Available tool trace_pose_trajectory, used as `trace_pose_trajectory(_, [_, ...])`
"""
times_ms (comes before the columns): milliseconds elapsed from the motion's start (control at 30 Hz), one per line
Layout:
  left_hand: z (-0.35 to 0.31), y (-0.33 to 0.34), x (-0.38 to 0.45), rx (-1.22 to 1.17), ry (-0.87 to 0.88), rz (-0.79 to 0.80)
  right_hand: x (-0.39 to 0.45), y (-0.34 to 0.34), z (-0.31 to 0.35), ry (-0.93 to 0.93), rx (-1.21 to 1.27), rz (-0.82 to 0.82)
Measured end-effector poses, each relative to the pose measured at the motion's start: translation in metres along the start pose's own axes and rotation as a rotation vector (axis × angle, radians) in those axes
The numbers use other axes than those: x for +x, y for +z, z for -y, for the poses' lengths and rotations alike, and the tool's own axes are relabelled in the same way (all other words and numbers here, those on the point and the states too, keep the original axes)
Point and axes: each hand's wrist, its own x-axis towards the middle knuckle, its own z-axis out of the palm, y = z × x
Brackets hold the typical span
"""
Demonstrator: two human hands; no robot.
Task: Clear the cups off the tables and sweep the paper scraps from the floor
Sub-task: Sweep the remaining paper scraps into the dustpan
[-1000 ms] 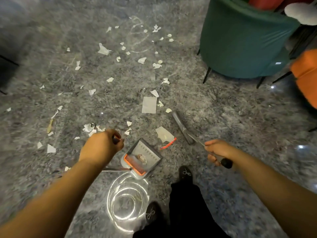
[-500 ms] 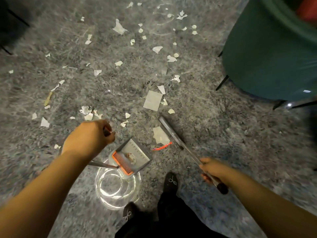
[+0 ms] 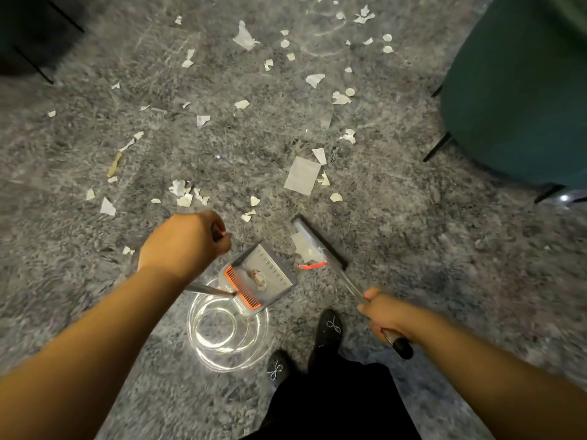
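A: Quick one. Your left hand [image 3: 185,241] is fisted round the top of the dustpan handle [image 3: 209,289]. Why so high?

B: It lets you stand upright and tip the dustpan [image 3: 262,277] so its open lip meets the floor [image 3: 413,249] facing the broom head. The orange comb [image 3: 243,289] sits at the back of the pan, near your feet, and something small lies already inside; too blurred to name.

A: And your right hand [image 3: 386,315]?

B: Wrapped round the broom handle [image 3: 349,285] just above its black end grip, fingers curled tight. You hold it low and slanted, so the broom head [image 3: 319,242] lies flat on the floor just right of the pan's lip.

A: What's it pushing?

B: A paper scrap [image 3: 305,247] lies against the head on the pan side, with a thin red strip [image 3: 313,265] beside it. My guess: one short drag left puts both in.

A: The rest of the paper scraps?

B: Strewn over the floor ahead of you, most toward the far edge; a big square piece [image 3: 301,175] lies beyond the broom. Plenty left, so sweeping looks early. Green chair [image 3: 524,90] at the right; mind its legs.

A: Cups?

B: None in view.
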Motion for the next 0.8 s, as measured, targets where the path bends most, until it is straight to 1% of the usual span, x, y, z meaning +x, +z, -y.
trace_pose_trajectory(100, [0.004,0.002,-0.005,-0.01,0.016,-0.007,-0.007,0.024,0.003,-0.042,0.011,0.067])
trace_pose_trajectory(267, [0.012,0.006,-0.017,-0.031,0.027,-0.017,-0.015,0.057,0.006,-0.022,0.165,0.236])
trace_pose_trajectory(333, [0.02,0.007,-0.026,-0.036,0.035,-0.035,-0.018,0.068,0.005,-0.032,0.172,0.257])
trace_pose_trajectory(533, [0.047,0.002,-0.043,-0.123,-0.001,-0.029,-0.034,0.082,-0.007,-0.064,0.183,0.154])
trace_pose_trajectory(800, [0.049,-0.005,-0.036,-0.205,-0.077,-0.124,-0.047,0.044,0.012,-0.124,0.359,-0.044])
